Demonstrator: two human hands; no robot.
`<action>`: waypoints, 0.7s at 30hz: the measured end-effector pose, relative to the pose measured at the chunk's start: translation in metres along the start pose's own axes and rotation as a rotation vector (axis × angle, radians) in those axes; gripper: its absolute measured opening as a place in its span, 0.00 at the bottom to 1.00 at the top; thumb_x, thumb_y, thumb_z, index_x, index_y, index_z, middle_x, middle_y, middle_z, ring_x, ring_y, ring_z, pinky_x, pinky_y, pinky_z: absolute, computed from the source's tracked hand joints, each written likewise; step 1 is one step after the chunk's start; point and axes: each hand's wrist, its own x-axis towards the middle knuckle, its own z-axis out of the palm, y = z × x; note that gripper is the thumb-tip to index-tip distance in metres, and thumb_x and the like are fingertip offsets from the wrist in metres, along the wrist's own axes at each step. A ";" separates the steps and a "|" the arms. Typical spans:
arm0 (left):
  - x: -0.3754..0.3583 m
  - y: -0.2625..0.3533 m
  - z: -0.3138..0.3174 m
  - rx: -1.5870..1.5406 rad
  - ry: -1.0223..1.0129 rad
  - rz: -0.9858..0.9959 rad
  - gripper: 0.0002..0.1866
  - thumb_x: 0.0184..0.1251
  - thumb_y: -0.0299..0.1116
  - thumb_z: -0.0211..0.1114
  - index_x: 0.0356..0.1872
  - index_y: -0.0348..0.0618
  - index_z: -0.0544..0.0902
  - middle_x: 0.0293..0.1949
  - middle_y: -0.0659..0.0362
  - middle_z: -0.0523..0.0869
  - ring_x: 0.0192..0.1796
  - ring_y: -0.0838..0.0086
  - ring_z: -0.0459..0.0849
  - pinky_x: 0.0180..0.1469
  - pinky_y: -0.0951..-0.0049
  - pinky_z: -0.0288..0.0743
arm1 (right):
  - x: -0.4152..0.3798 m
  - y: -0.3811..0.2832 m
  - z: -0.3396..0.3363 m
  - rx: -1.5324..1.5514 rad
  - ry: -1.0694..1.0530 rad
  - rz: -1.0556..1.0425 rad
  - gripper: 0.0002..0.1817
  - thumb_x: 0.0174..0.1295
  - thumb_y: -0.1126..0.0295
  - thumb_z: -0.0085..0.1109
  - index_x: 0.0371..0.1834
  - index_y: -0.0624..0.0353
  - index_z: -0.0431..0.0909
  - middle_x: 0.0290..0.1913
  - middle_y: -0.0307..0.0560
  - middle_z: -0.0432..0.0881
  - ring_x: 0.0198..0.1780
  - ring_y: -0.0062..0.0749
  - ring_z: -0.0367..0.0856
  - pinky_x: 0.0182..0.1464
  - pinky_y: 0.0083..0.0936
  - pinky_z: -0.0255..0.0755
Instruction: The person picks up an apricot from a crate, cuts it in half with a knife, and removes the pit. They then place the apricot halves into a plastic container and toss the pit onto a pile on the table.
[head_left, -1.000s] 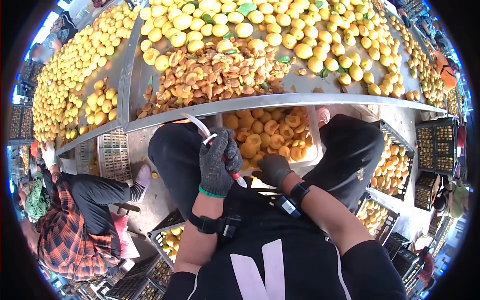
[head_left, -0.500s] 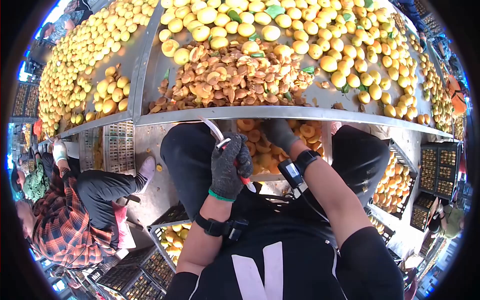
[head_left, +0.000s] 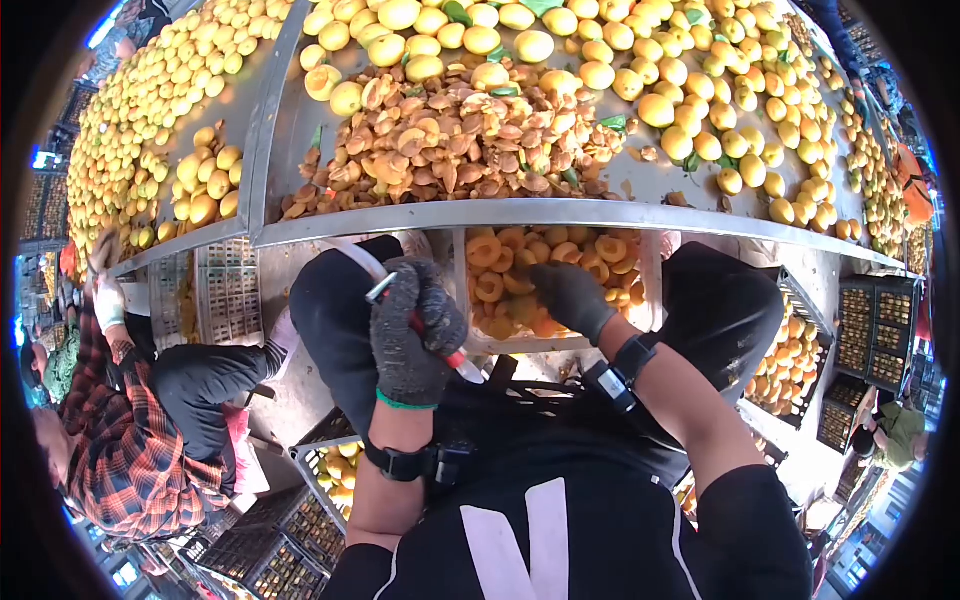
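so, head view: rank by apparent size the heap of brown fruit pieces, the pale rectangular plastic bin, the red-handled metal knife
1. Heap of brown fruit pieces
2. Pale rectangular plastic bin
3. Red-handled metal knife, smallest by visible area, partly hidden by the left hand in a dark gray knit glove

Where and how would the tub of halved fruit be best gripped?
Probably by both side rims, a hand on each, coming from the near side: the tub is open-topped and loaded with fruit, and the table hides its far end. The left hand grips a knife, so it would need freeing first.
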 end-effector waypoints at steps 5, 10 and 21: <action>0.003 0.036 0.009 0.063 -0.164 0.125 0.13 0.70 0.42 0.55 0.43 0.42 0.76 0.19 0.64 0.67 0.13 0.80 0.61 0.14 0.80 0.55 | -0.025 0.010 0.051 -0.018 -0.479 -0.260 0.13 0.64 0.63 0.47 0.45 0.51 0.79 0.39 0.51 0.82 0.43 0.48 0.80 0.46 0.41 0.73; 0.030 0.054 -0.007 -0.123 -0.120 0.152 0.15 0.72 0.41 0.54 0.46 0.39 0.76 0.20 0.64 0.67 0.11 0.80 0.61 0.12 0.79 0.54 | -0.046 0.003 0.060 -0.157 -0.701 -0.423 0.16 0.64 0.63 0.50 0.53 0.57 0.73 0.42 0.48 0.78 0.45 0.43 0.80 0.45 0.33 0.75; 0.053 0.040 0.017 0.096 0.171 0.241 0.16 0.67 0.39 0.59 0.43 0.34 0.75 0.14 0.60 0.69 0.09 0.77 0.64 0.11 0.77 0.58 | -0.021 -0.058 0.001 0.139 -0.812 -0.068 0.13 0.63 0.61 0.53 0.42 0.55 0.82 0.38 0.51 0.83 0.41 0.44 0.83 0.44 0.41 0.76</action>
